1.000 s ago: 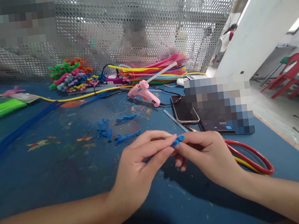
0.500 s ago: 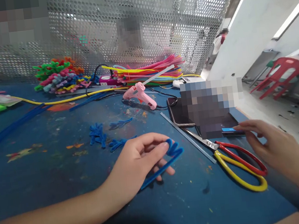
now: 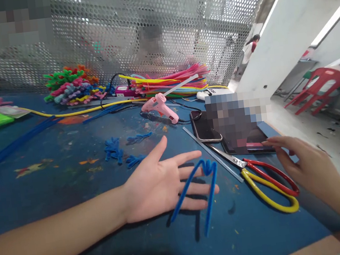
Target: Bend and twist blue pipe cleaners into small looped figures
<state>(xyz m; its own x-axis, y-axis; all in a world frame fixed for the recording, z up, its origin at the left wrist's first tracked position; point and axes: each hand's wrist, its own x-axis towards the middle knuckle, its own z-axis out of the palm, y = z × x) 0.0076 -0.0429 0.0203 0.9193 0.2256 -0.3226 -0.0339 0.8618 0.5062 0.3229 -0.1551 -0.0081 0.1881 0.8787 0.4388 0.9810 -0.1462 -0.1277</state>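
Blue pipe cleaner (image 3: 211, 194) left of scissors (image 3: 241, 163), looks light, bendy; I'd pinch its coil (image 3: 207, 166); left hand (image 3: 161, 186) wide behind it, right hand (image 3: 305, 161) loosely curled

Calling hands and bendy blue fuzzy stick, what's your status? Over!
Left hand open, palm up; right hand at dark tablet. Bent blue pipe cleaner across left fingers. Scissors lying between the hands.

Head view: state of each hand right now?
Left hand: open, bent blue pipe cleaner ungripped across its fingers.
Right hand: open, loosely curled at the edge of the tablet.
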